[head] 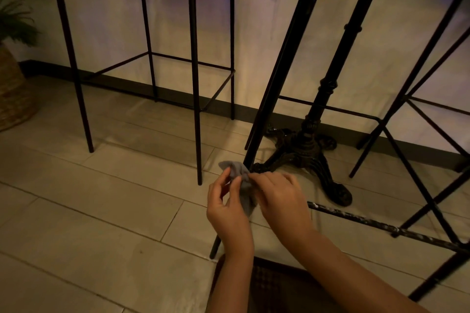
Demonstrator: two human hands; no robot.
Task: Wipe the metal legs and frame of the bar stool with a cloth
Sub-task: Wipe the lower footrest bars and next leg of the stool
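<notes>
Both hands [229,201] [279,198] pinching grey cloth [240,173], seemingly against stool leg [274,79], pale plank floor [101,198]

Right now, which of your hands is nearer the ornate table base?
Right. The right hand sits just in front of the ornate table base, near its closest foot. The left hand holds the cloth farther left.

Cloth [241,180] between both hands, beside the stool leg [277,71] — table base [302,152] behind.

Single head-worn wide-angle view, facing forward and down, close over both hands [254,201], low near the tiled floor [101,211], stool legs [269,79] and wall beyond
</notes>
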